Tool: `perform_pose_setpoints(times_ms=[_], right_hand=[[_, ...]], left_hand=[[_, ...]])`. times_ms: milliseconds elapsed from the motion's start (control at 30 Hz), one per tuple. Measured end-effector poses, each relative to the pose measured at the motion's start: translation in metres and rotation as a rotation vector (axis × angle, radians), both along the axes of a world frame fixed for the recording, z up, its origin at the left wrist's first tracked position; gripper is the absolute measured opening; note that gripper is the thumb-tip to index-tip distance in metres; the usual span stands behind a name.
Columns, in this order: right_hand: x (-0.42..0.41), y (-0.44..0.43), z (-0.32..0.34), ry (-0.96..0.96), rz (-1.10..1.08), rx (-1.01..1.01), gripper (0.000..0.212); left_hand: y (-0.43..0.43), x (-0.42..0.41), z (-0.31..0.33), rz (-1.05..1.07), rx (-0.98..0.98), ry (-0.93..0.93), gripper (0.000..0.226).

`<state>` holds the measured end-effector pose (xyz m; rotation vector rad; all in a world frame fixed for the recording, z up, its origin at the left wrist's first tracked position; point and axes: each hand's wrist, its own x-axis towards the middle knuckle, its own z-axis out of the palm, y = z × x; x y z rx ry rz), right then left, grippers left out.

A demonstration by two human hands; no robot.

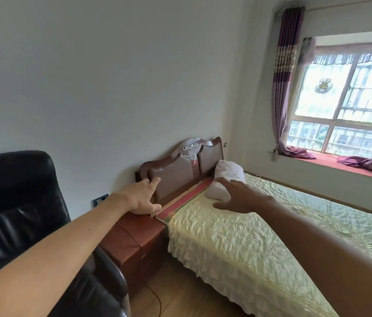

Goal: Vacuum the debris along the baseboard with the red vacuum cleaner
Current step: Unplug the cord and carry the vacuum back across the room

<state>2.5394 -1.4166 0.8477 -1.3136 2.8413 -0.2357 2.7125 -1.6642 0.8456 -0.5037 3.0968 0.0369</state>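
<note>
Bedroom with a bed (237, 243) against the wall. Both hands are empty, fingers spread: left hand (142, 199) in front of the headboard (175, 177), right hand (237, 197) by the pillow (226, 179). Can't spot the red vacuum anywhere.

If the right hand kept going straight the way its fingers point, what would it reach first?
Most likely the white pillow: the right hand hovers open over the bed cover, fingertips pointing at it. Depth from this one view is uncertain.
</note>
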Motion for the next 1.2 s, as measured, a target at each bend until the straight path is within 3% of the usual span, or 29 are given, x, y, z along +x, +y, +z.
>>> perform_pose_setpoints(times_ms=[433, 1200], right_hand=[[-0.19, -0.129, -0.027, -0.065, 0.208, -0.017, 0.09], [-0.331, -0.424, -0.093, -0.051, 0.536, 0.067, 0.084]], left_hand=[[-0.095, -0.122, -0.001, 0.235, -0.083, -0.044, 0.09], [-0.295, -0.249, -0.064, 0.454, -0.08, -0.044, 0.081]])
